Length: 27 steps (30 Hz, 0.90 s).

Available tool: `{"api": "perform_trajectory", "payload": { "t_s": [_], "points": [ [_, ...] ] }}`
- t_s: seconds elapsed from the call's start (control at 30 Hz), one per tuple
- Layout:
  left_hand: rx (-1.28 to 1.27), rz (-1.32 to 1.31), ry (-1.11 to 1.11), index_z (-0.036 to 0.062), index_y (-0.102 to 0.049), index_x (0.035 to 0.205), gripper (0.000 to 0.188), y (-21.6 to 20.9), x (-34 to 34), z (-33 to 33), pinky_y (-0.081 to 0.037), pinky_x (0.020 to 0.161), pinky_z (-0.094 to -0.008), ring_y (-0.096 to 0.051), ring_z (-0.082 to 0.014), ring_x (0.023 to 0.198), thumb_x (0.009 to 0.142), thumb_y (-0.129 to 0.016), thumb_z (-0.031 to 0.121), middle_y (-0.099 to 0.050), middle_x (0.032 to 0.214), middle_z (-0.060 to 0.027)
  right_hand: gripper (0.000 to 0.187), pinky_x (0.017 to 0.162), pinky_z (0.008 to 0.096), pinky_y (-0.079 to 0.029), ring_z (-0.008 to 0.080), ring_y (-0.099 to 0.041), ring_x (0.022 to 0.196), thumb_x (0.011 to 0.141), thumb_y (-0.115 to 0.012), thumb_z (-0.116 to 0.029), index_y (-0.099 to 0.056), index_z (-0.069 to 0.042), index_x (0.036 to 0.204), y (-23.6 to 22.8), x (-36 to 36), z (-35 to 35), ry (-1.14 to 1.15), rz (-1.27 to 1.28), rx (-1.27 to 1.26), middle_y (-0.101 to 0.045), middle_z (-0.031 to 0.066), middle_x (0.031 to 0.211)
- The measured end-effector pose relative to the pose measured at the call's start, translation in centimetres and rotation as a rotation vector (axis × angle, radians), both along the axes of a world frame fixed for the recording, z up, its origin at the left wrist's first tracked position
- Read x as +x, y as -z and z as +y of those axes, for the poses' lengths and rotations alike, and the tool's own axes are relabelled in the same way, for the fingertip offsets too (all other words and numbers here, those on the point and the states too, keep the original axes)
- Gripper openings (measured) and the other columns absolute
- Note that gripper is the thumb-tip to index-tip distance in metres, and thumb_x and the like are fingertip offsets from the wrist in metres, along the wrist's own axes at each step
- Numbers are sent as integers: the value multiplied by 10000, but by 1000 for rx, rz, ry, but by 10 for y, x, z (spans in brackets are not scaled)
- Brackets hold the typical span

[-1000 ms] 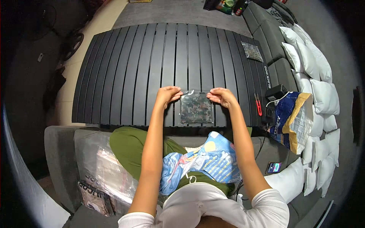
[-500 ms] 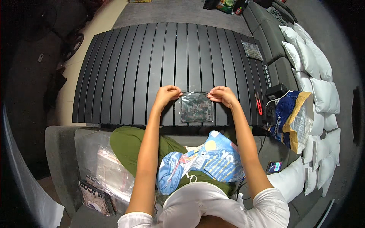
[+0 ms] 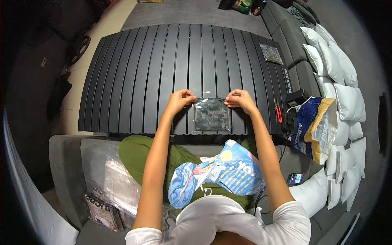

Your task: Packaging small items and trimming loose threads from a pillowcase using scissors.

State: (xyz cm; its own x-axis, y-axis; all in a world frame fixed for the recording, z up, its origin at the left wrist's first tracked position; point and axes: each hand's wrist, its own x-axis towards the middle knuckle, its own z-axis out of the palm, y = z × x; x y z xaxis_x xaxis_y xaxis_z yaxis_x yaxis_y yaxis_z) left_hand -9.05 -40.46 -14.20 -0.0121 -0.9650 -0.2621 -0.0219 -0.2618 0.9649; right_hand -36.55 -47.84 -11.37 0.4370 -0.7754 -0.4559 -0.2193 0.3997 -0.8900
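A clear plastic bag (image 3: 211, 116) with a folded dark camouflage cloth inside lies flat near the front edge of the black slatted table (image 3: 134, 81). My left hand (image 3: 182, 101) pinches the bag's upper left corner between thumb and fingers. At the upper right corner, my right hand (image 3: 241, 101) pinches it the same way, so the top edge is held between both. Across my lap is a light blue printed cloth (image 3: 220, 173). Another bagged camouflage piece (image 3: 270, 54) rests at the table's far right corner.
Red-handled snips (image 3: 278, 112) lie at the table's right side, near a black box (image 3: 297, 98) and a blue-and-tan sack (image 3: 312, 126). White pillows (image 3: 347, 102) line the right. Clear plastic bags (image 3: 122, 185) and a phone (image 3: 295, 179) are on the grey sofa (image 3: 67, 175).
Both hands keep their pinch on the bag's top corners, shifting very slightly. The bag's top edge looks a little flatter, and the glare on the plastic has changed.
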Motion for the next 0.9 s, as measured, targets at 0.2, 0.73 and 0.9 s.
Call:
{"api": "perform_trajectory", "payload": {
  "t_s": [0.2,0.73,0.9],
  "points": [
    [-43,7,60,-2,-596,858,113,4,6,1,-460,607,-196,-582,-85,687,808,-633,92,-638,790,-52,86,663,265,-547,174,-655,751,779,-651,-56,-588,-16,821,3,-5,0,-31,-46,-64,-653,105,804],
    [-229,-182,115,-16,-625,782,77,1,7,8,-487,590,-206,-605,-74,690,770,-666,48,-664,829,-58,36,722,253,-517,143,-639,792,785,-615,8,-620,36,807,11,-13,9,-161,118,-450,-664,99,847],
    [-333,-266,135,-32,-611,772,39,9,8,8,-520,700,-239,-621,-105,786,761,-645,-17,-663,866,-82,78,692,242,-508,124,-637,755,761,-624,-21,-639,27,820,15,-14,14,-163,133,-623,-669,72,798]
  ]
}}
